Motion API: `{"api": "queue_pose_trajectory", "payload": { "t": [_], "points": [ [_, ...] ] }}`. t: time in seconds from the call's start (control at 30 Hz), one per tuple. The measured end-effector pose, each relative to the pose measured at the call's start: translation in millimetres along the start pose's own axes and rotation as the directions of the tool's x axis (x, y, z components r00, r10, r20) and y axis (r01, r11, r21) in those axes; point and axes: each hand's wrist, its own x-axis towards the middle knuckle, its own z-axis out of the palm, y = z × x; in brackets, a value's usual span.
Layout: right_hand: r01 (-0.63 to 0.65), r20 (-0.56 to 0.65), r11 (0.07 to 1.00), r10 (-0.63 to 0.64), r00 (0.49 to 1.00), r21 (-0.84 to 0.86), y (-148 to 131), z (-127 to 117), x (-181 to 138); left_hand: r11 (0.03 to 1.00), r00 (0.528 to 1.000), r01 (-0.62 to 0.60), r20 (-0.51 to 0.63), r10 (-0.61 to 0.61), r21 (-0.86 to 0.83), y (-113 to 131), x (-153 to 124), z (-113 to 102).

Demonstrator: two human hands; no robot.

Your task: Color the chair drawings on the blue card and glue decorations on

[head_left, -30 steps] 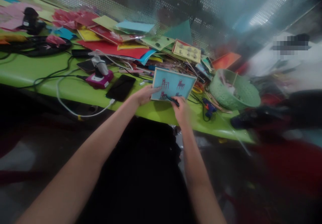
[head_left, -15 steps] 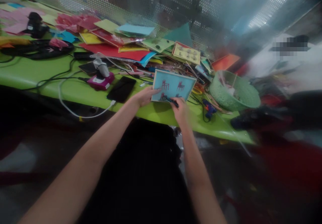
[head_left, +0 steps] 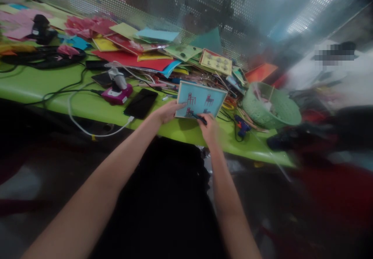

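A light-blue card with a pale border and several red and dark chair drawings is held tilted up above the table's front edge. Its left edge is gripped by my left hand, thumb on the front face. My right hand is closed round a dark pen, whose tip is at the lower chair drawing on the left. The fingers of my left hand behind the card are hidden.
Left of the card, a black phone lies on the green table beside a purple power adapter with cables. Coloured cards pile up behind. To the right are a glue gun and a green basket; a blurred person is beyond.
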Motion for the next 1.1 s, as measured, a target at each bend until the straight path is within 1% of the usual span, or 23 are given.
{"api": "queue_pose_trajectory", "payload": {
  "t": [0.17, 0.33, 0.5, 0.7, 0.97, 1.1],
  "points": [
    [0.019, -0.025, 1.000, -0.019, 1.000, 0.010, 1.1, 1.2, 0.2, 1.000, 1.000, -0.004, 0.007, 0.004, -0.008, 0.0, 0.3, 0.2],
    [0.031, -0.001, 0.999, -0.031, 1.000, 0.012, 3.6, 2.5, -0.5, 1.000, 1.000, -0.001, 0.001, 0.001, -0.003, 1.3, -1.0, 1.6],
    [0.033, -0.028, 0.999, -0.033, 0.999, 0.011, 4.2, 3.6, -0.6, 1.000, 1.000, -0.001, -0.010, 0.001, -0.011, 0.6, -0.2, 1.5],
    [0.030, -0.008, 1.000, -0.030, 1.000, 0.008, 2.9, 3.3, -1.4, 1.000, 1.000, 0.006, 0.006, -0.006, -0.006, 0.5, 0.1, 0.4],
    [-0.009, 0.002, 1.000, 0.009, 1.000, -0.006, 2.3, 0.3, -2.0, 1.000, 1.000, 0.007, -0.002, -0.007, -0.008, 1.2, -0.4, 1.3],
    [-0.018, -0.013, 1.000, 0.018, 1.000, -0.012, 2.3, -0.5, -2.1, 1.000, 1.000, 0.002, -0.013, -0.002, -0.007, 0.1, 0.3, 1.0]
  ]
}}
